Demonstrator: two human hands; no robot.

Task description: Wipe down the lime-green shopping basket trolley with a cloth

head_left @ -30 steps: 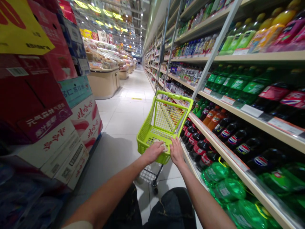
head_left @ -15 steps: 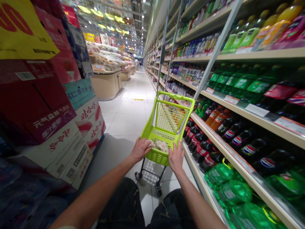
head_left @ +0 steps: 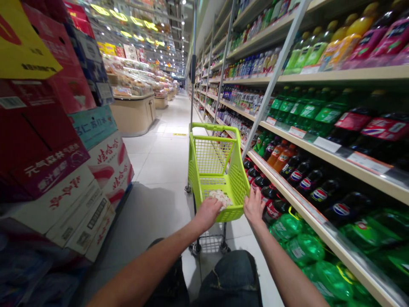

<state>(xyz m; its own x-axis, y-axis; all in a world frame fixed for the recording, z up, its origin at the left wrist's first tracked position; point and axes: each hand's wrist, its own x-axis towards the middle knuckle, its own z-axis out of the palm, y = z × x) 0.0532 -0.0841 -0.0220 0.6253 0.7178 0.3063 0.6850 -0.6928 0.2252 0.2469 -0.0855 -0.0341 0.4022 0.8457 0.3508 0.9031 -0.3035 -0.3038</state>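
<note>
A lime-green shopping cart (head_left: 244, 175) with lattice basket walls stands before my knees, its handle end facing away from me. My left hand (head_left: 209, 212) is curled over the near rim at the left corner, fingertips dipping inside the basket. My right hand (head_left: 254, 207) grips the near right corner, thumb on the rim and bent fingers along the outer side. On the basket floor, close to my left fingers, lies a small pale package with white and pinkish contents (head_left: 220, 197); its kind is unclear. A thin pole (head_left: 193, 68) rises behind the handle.
Shelves of soda bottles (head_left: 315, 108) run along the right, close to my right hand. Large green bottles (head_left: 305, 247) lie on the bottom shelf. Stacked drink cartons (head_left: 110, 160) line the left. Tiled aisle floor (head_left: 153, 170) stretches ahead past a display counter (head_left: 134, 113).
The cart has swung, its handle end moving left and its near end right. Both hands have shifted right with it, the left one further over the near rim.
</note>
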